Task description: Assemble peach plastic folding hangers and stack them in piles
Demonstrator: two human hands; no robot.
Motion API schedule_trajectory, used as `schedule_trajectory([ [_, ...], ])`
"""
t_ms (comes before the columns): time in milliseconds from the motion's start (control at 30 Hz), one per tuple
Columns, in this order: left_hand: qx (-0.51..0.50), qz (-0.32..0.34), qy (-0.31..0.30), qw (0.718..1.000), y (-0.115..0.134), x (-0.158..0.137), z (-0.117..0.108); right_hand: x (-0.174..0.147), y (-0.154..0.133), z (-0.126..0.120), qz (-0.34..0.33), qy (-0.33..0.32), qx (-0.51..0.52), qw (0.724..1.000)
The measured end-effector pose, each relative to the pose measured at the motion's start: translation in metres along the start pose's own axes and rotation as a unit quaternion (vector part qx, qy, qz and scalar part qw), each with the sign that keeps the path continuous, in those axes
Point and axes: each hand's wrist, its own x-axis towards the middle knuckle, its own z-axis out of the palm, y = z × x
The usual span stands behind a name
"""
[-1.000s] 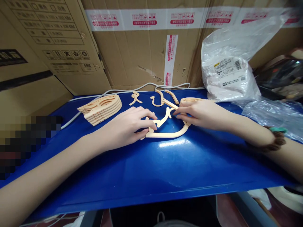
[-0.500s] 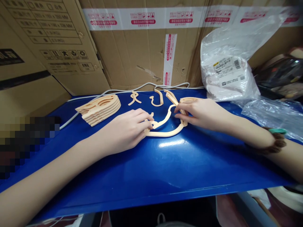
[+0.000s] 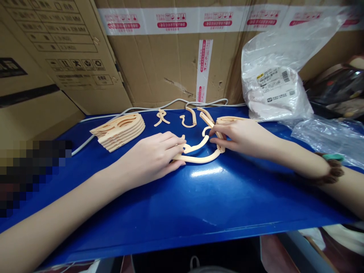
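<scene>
A beige plastic folding hanger (image 3: 199, 159) is partly unfolded on the blue tabletop, its curved hook (image 3: 205, 131) pointing up and away from me. The fingers of my left hand (image 3: 162, 155) close round its left end and hide it. My right hand (image 3: 241, 136) pinches the hanger's right side between thumb and fingers, near a joint. Just beyond the hands lie a loose hook piece (image 3: 189, 123) and a small crossed pair of curved pieces (image 3: 161, 116). Farther left is a stack of several folded hangers (image 3: 122, 129).
More beige pieces (image 3: 226, 119) lie behind my right hand. A white cable (image 3: 153, 108) runs along the back edge, before cardboard boxes (image 3: 159, 68). At the back right stands a clear plastic bag (image 3: 273, 87) with a label; another crumpled plastic sheet (image 3: 327, 138) lies near my right forearm.
My left hand's thumb has come forward along the hanger's lower bar. The hanger's hook part has turned slightly and its curved tip shows more; my right hand has hardly moved.
</scene>
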Motion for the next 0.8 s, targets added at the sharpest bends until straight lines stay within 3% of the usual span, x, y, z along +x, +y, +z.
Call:
schedule_trajectory([
  [367,0.001,-0.023,0.003,1.0,0.001,-0.001,0.002,0.001,-0.003,-0.001,0.024,-0.018,0.01,1.0],
  [633,-0.008,-0.006,0.021,1.0,0.001,-0.002,0.002,0.001,-0.008,-0.006,0.038,-0.074,0.0,0.997],
  [800,-0.018,-0.005,0.026,0.999,-0.001,-0.003,0.001,0.0,-0.011,-0.008,0.023,-0.072,-0.003,0.997],
])
